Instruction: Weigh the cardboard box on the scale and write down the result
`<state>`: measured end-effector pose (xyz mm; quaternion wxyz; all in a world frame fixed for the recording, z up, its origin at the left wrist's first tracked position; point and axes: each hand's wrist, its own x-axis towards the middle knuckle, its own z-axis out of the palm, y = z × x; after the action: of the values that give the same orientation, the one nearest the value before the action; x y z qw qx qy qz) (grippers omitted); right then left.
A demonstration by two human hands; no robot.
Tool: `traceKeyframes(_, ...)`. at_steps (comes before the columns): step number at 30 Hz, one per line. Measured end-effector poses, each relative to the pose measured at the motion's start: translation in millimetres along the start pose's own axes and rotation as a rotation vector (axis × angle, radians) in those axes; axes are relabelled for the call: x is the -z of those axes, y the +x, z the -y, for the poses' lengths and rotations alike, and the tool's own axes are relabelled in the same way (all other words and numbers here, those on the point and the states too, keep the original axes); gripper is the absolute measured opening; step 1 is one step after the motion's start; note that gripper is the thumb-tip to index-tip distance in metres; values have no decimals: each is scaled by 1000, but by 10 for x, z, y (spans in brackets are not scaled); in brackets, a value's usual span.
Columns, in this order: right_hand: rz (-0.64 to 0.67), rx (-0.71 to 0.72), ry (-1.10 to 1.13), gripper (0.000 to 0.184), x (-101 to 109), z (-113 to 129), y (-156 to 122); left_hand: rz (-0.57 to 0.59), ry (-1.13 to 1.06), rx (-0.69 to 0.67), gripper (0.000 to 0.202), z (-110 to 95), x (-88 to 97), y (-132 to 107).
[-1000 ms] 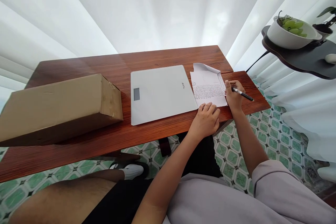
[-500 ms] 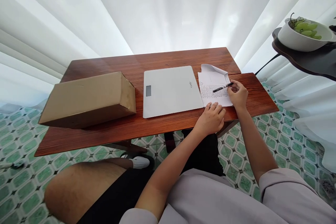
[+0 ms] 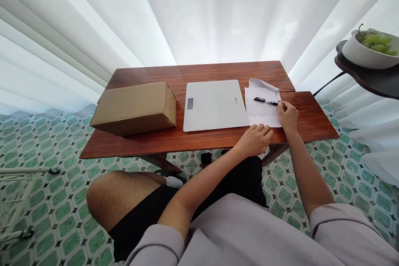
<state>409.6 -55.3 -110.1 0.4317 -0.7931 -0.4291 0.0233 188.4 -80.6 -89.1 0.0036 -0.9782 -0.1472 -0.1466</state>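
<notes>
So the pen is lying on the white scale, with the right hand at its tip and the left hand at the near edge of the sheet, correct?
Not quite. In the head view the pen lies on the written sheet of paper, not on the white scale beside it. The right hand is at its tip, and the left hand is at the sheet's near edge.

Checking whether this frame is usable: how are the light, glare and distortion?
Head view: strong backlight blows out the curtains; a faint sheen lies on the table; wide-angle stretch bends the edges; the writing on the paper is too small to read.
</notes>
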Motion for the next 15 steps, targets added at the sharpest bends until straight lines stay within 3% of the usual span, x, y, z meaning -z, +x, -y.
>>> traceKeyframes(7, 10, -5, -24, 51, 7, -34, 11, 6, 93, -70, 41, 218, 327, -368)
traceKeyframes(15, 26, -33, 7, 51, 50, -48, 21, -5, 296, 17, 43, 765, 854, -1022)
